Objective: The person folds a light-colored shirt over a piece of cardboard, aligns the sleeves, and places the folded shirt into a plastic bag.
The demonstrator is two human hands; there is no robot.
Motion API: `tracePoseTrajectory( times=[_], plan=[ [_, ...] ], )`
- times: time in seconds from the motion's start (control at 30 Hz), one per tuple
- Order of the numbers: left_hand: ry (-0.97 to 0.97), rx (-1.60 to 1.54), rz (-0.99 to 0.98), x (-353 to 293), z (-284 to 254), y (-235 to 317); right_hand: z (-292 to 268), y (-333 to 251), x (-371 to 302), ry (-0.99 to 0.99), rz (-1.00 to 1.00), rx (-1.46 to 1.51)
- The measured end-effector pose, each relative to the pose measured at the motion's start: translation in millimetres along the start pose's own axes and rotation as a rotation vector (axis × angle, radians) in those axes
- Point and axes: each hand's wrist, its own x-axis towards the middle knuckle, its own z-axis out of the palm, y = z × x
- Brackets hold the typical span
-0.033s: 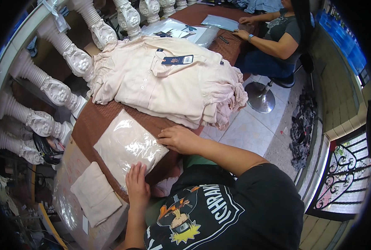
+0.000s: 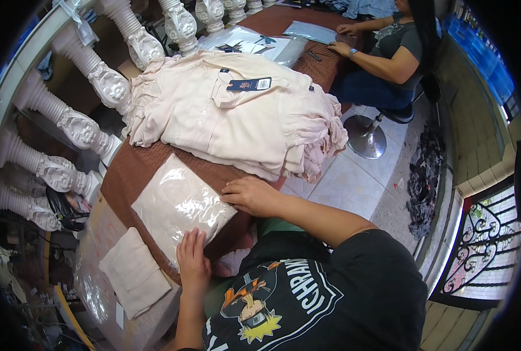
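A folded pale pink garment in a clear plastic bag (image 2: pixel 175 205) lies flat on the brown-covered table in front of me. My left hand (image 2: pixel 193 257) rests on the bag's near edge, fingers stretched out over the shiny plastic; its thumb is hidden. At the bag's right corner, my right hand (image 2: pixel 251 195) lies with its fingers slightly bent and the fingertips touching the plastic. Just beyond the bag is a pile of pale pink buttoned shirts (image 2: pixel 237 123), the top one carrying a dark blue hang tag (image 2: pixel 250 84).
A folded cream cloth (image 2: pixel 134 272) lies at the left on a plastic-covered surface (image 2: pixel 96 257). White balusters (image 2: pixel 85 126) line the left side. Across the table (image 2: pixel 123 169) a seated person (image 2: pixel 398 55) handles a flat plastic packet (image 2: pixel 309 31). Dark rags (image 2: pixel 427 175) lie on the floor at right.
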Motion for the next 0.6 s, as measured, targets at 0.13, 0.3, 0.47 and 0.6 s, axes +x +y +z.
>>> tracePoseTrajectory(
  times=[0.13, 0.3, 0.47, 0.6],
  plan=[
    [-0.013, -0.013, -0.008, -0.3, -0.7, -0.1, 1.8, 1.0, -0.4, 0.057, -0.028, 0.001],
    [-0.028, -0.011, 0.008, -0.9, 0.5, -2.9, 0.9, 1.2, -0.4, 0.049, -0.019, 0.010],
    [-0.031, -0.005, 0.006, -1.2, 0.3, -2.5, 2.1, 2.3, -1.0, 0.054, -0.020, 0.016],
    [-0.037, -0.004, 0.002, -0.3, -0.7, -1.9, 2.1, 3.2, -1.2, 0.051, -0.019, 0.019]
  ],
)
